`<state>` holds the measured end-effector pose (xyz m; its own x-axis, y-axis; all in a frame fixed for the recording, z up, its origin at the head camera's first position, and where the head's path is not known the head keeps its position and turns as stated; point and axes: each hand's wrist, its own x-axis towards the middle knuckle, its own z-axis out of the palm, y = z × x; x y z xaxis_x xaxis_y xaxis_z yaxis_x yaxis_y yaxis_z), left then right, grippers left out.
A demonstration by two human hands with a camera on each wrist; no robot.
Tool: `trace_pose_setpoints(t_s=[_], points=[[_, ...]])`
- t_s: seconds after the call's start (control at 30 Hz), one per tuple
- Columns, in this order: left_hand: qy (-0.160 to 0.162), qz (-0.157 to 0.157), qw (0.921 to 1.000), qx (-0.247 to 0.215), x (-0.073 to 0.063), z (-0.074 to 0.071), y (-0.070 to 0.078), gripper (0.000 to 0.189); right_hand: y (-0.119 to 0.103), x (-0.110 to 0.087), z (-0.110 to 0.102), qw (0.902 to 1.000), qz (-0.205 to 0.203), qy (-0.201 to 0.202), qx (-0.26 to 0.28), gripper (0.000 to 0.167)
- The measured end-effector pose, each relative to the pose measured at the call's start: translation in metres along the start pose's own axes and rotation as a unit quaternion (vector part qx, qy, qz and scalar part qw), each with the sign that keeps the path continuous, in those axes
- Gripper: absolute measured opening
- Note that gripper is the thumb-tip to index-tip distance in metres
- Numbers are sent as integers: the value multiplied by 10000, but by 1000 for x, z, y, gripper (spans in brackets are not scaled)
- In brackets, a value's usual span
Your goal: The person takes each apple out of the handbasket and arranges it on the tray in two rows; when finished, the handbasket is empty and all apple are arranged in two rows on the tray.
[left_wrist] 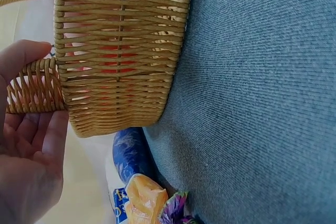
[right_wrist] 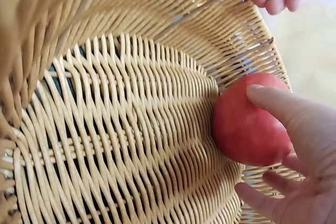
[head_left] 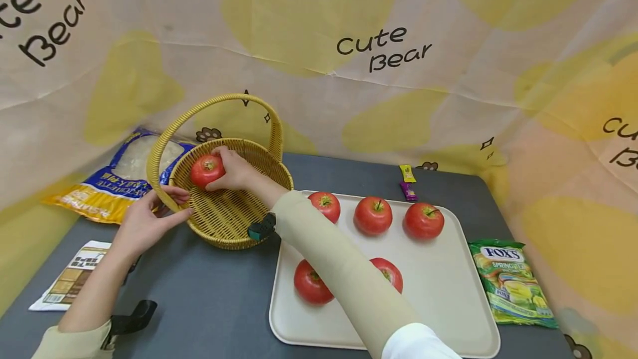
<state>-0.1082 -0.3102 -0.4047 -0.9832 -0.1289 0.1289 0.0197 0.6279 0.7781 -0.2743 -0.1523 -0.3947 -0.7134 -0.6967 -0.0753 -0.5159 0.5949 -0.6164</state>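
Observation:
My left hand (head_left: 144, 219) grips the yellow wicker basket (head_left: 229, 240) at the foot of its arched handle (left_wrist: 35, 90). In the left wrist view the thumb lies on one side of the handle and the fingers lie on the other. Inside the basket, my right hand (head_left: 234, 169) holds a red apple (head_left: 206, 171) near the left wall. The right wrist view shows the thumb on the apple (right_wrist: 252, 119) and some fingers spread below it. Several more red apples (head_left: 372, 215) sit on a cream tray (head_left: 438, 292), partly covered by the right forearm.
Behind the basket leans a blue and yellow bag (head_left: 112, 181). A white and brown packet (head_left: 75, 276) lies beside the left forearm. Two small wrapped candies (head_left: 407, 183) lie beyond the tray, and a green Fox's bag (head_left: 513, 284) lies to its right on the grey table (head_left: 199, 303).

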Motion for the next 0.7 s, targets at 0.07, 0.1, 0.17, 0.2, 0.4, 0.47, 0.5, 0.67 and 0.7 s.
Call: trace_pose_setpoints(t_s=[0.07, 0.1, 0.17, 0.2, 0.4, 0.47, 0.5, 0.67, 0.7], points=[[-2, 0, 10000, -1, 0, 0, 1, 43, -2, 0, 1, 10000, -42, 27, 46, 78], [1, -6, 10000, 4, 0, 0, 1, 43, -3, -1, 3, 9999, -62, 24, 92, 78], [-1, -10, 10000, 5, -1, 0, 2, 43, -4, 0, 6, 9998, -117, -38, 128, 78], [0, -18, 10000, 11, -1, 0, 3, 43, -5, -1, 7, 9998, -145, -83, 84, 80], [-57, 4, 10000, 33, 2, 4, 7, 43, -4, -7, 10, 9990, -44, -229, -385, 83], [-59, 21, 10000, 20, 2, 5, 7, 42, -2, -10, 8, 9989, -21, -212, -415, 82], [-66, 21, 10000, 12, 2, 5, 6, 42, 0, -12, 7, 9989, -57, -201, -414, 81], [15, 36, 9999, -97, 0, 2, 4, 42, 9, -28, -6, 9990, -226, -259, -279, 79], [41, 7, 9999, -104, 0, 1, 4, 42, 11, -33, -10, 9991, -271, -250, -230, 79]])
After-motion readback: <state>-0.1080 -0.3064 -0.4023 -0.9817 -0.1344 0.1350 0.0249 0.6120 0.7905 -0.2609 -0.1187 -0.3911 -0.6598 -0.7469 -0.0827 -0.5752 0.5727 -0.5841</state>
